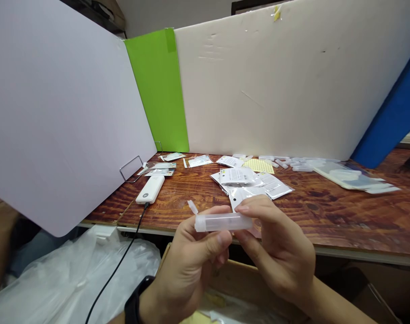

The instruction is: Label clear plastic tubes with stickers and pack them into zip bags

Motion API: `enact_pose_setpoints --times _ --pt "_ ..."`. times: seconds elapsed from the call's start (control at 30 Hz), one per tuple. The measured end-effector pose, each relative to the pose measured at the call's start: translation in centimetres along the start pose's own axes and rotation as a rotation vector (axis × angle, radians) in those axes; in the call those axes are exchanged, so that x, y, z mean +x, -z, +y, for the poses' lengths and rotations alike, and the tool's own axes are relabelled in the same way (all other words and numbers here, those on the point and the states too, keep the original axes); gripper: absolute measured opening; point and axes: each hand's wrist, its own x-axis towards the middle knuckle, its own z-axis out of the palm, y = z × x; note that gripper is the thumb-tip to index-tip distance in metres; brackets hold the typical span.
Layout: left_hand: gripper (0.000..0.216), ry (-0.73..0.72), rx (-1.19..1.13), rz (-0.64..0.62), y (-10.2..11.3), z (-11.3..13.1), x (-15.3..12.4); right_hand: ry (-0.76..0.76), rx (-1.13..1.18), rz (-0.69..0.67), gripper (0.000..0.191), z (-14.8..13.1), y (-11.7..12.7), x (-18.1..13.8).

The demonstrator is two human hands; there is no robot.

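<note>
A translucent plastic tube (221,222) with a flip cap (193,207) is held level in front of me, over the table's front edge. Its cap stands open at the left end. My left hand (194,256) closes its thumb and fingers round the tube near the cap end. At the other end, the thumb and fingers of my right hand (275,247) pinch the tube. Just behind my hands lies a pile of small white printed packets (237,176) on the wooden table.
Several similar tubes (302,164) lie at the back, beside a yellow sticker sheet (259,165). Clear bags (353,175) lie at right. A white power bank (151,190) with a black cable sits left. Upright panels (266,85) surround the table; below are plastic bags (73,274) and a cardboard box (239,281).
</note>
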Motion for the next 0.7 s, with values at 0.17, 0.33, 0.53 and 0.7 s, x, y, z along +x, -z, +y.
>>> enact_pose_setpoints --times 0.17,0.33,0.53,0.7 --pt "0.028 0.014 -0.011 0.003 -0.08 -0.02 0.14 0.007 -0.004 -0.004 0.035 0.12 0.02 -0.04" --pt "0.028 0.012 -0.02 0.004 -0.18 0.02 0.35 0.002 -0.012 -0.002 0.036 0.35 0.1 -0.08" --pt "0.029 0.0 -0.012 -0.011 -0.13 -0.11 0.33 -0.004 -0.016 -0.004 0.035 0.43 0.16 -0.19" --pt "0.029 -0.009 -0.003 -0.022 -0.06 -0.07 0.32 0.004 -0.014 -0.004 0.038 0.29 0.22 -0.23"
